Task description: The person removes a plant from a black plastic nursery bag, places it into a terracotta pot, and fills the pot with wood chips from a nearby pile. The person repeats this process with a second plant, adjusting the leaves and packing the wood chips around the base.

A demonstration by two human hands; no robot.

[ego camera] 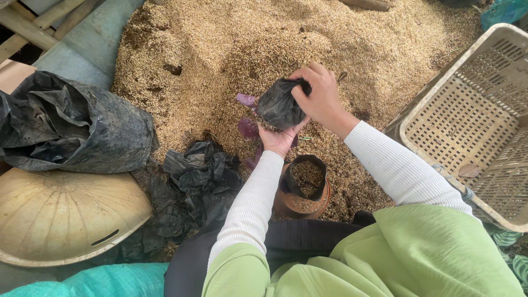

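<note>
Small black bag [279, 105] is held over husk pile [264, 49]: left hand [278, 138] cupped under it, right hand [319, 96] pinched on rim. Filling step judged underway; mouth must be kept open w/ steady support.

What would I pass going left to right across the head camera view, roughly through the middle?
Crumpled large black plastic sack → heap of small black plastic bags → small black plastic bag held between left hand and right hand → beige perforated plastic crate.
</note>
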